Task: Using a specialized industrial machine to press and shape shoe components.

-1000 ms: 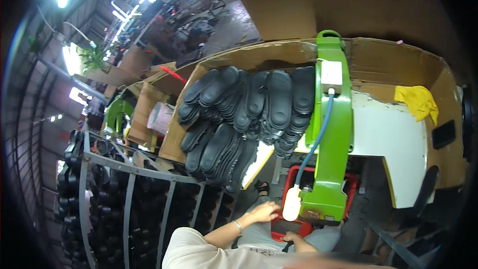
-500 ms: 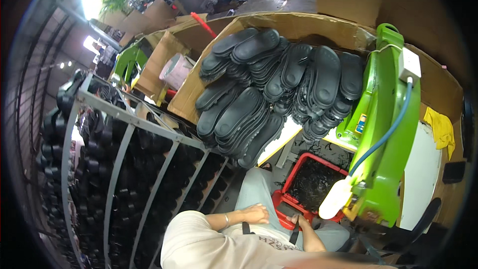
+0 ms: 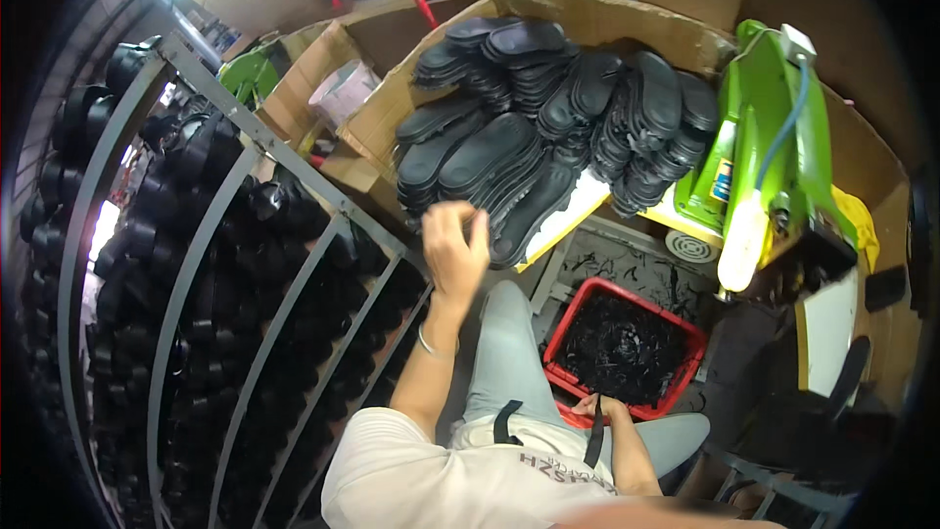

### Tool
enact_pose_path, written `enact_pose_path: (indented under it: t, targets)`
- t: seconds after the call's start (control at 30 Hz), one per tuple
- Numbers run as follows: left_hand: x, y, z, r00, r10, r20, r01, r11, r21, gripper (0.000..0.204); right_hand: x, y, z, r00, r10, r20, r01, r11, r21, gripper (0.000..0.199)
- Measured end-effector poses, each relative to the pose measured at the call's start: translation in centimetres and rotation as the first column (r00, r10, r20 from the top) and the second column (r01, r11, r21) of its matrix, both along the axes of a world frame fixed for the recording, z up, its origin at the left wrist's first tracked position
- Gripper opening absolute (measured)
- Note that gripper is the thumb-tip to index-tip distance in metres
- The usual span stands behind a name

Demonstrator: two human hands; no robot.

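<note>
My left hand (image 3: 455, 253) is raised in front of the near-left stack of black shoe soles (image 3: 487, 152). Its fingers are bent, the thumb stands apart from them, and I see nothing held; whether it touches the lowest soles cannot be told. More piles of black soles (image 3: 651, 103) cover the worktable behind. Low at my lap, my right hand (image 3: 609, 408) has its fingers curled in beside a black strap (image 3: 595, 436) that hangs over my shirt. What those fingers hold is hidden. A second black strap (image 3: 506, 423) lies to its left.
A red bin (image 3: 697, 358) of black scraps stands on the floor between the table and my knees. To the left rises a grey metal rack (image 3: 257, 132) packed with black pieces. A green machine (image 3: 798, 152) with a lit lamp (image 3: 744, 253) stands right; cardboard walls (image 3: 587, 8) edge the table.
My left hand has risen from my lap up to the near soles. My right hand stays low by the strap. The view has shifted, and more of the red bin shows.
</note>
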State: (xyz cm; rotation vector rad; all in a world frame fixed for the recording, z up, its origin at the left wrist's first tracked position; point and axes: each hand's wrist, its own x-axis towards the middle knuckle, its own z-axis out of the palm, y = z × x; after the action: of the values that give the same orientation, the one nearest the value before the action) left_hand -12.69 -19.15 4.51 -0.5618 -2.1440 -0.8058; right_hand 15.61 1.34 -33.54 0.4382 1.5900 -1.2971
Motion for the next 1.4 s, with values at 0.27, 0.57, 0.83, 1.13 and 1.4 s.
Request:
enact_pose_path:
  t: [0.27, 0.57, 0.83, 1.13, 1.4]
  targets:
    - [-7.2, 0.6, -2.0, 0.951, 0.275, 0.144, -0.240, 0.945, -0.221, 0.049, 1.3, 6.0, 3.3, 0.731, -0.390, -0.560, 0.579, 0.788, 0.207, 0.037]
    - [-0.6, -5.0, 4.1, 0.974, -0.224, -0.012, 0.222, 0.954, 0.200, 0.033, 3.1, 3.1, 16.2, 0.511, -0.580, -0.635, 0.696, 0.713, -0.091, 0.035]
    - [8.6, -0.4, 4.4, 0.153, -0.921, 0.358, 0.952, 0.234, 0.196, 0.038, 3.2, -0.5, 27.2, 0.063, -0.997, -0.044, 0.509, 0.070, -0.858, 0.074]
    - [17.3, 13.2, -6.6, -0.329, -0.908, 0.258, 0.195, 0.202, 0.960, 0.036, 8.5, -1.0, 23.7, -0.463, -0.884, 0.067, 0.503, -0.325, -0.801, 0.048]
    - [15.9, 19.7, -3.2, -0.253, -0.796, 0.549, 0.520, 0.366, 0.771, 0.018, 7.0, -2.3, 22.1, -0.267, -0.957, 0.113, 0.523, -0.243, -0.817, 0.055]
